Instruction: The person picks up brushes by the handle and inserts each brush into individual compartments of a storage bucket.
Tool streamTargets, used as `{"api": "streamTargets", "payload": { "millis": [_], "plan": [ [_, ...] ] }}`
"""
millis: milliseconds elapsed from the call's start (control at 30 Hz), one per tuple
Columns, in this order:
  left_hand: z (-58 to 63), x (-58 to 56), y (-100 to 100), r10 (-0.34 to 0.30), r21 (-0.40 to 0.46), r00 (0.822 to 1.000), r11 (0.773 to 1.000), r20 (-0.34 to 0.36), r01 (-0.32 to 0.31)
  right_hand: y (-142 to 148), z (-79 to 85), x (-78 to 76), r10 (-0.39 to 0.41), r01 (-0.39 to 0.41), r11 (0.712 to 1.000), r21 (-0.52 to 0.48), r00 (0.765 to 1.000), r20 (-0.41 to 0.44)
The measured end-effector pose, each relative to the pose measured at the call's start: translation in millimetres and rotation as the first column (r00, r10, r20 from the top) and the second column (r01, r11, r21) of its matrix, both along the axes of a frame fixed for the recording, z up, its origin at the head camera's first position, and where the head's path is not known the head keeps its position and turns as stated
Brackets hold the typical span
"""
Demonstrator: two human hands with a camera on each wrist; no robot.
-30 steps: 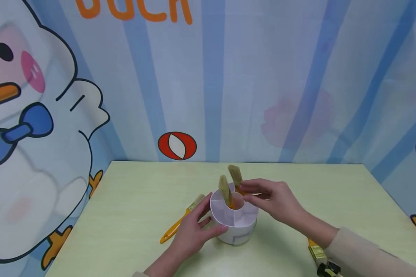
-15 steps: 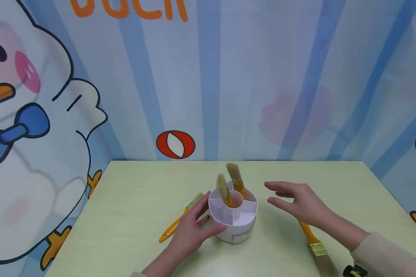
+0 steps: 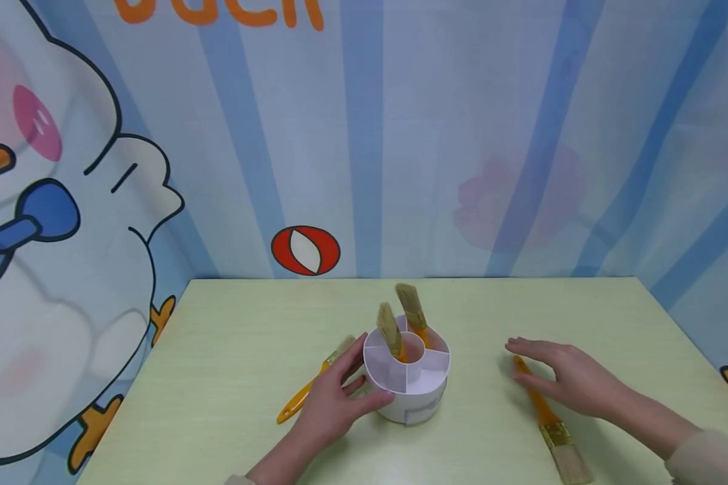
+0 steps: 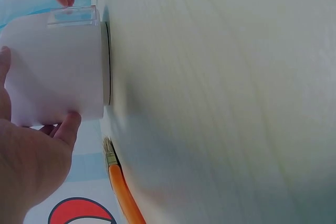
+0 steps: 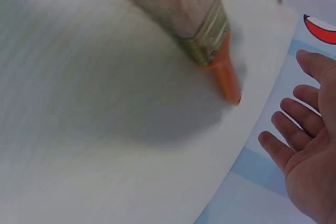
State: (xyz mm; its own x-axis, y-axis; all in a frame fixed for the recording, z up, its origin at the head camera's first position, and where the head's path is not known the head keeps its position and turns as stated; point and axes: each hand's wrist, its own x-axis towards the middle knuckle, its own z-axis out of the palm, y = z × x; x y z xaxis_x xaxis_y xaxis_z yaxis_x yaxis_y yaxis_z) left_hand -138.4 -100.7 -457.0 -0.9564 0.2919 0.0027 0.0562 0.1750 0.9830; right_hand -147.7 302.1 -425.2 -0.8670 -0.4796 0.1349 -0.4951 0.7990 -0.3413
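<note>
A round white divided holder [image 3: 423,408] stands near the middle of the table. My left hand [image 3: 330,404] grips its left side, thumb at the front and fingers around the far side. One paintbrush [image 3: 389,331] stands bristles up in the centre cup; a second paintbrush [image 3: 412,307] leans in a back compartment. To the right, my right hand [image 3: 573,377] hovers with spread fingers by the handle end of a wide paintbrush [image 3: 557,434] lying on the table. In the right wrist view, that hand [image 5: 310,135] holds nothing, and the wide brush's orange handle [image 5: 227,80] is near the fingers.
Another paintbrush [image 3: 303,399] with an orange handle lies left of the holder, partly behind the left hand. The pale table [image 3: 236,323] ends at a striped blue backdrop [image 3: 425,135] with a printed duck on the left.
My right hand has let go of the brush in the back compartment and moved right and down to the wide paintbrush. My left hand stays on the holder.
</note>
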Motion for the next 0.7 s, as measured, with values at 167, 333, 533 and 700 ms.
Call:
{"api": "streamTargets", "payload": {
  "millis": [167,333,533,700],
  "plan": [
    [0.1,-0.2,-1.2,-0.007,-0.006,1.000,1.000,-0.005,0.007,16.5,-6.8,6.2,-0.005,0.000,0.998,0.066,0.997,0.077],
    [0.5,-0.1,-0.3,-0.014,-0.008,1.000,1.000,-0.005,0.014,33.4,-16.8,15.3,-0.017,0.007,0.993,0.122,0.996,0.086],
    [0.6,-0.3,-1.4,-0.013,-0.001,1.000,1.000,-0.003,0.013,44.7,-25.8,24.9,-0.023,0.014,0.987,0.158,0.998,0.058],
    [0.0,-0.3,-1.9,-0.012,0.000,1.000,1.000,0.001,0.012,48.5,-34.9,27.4,0.006,-0.016,0.983,0.185,0.998,0.056]
  ]
}}
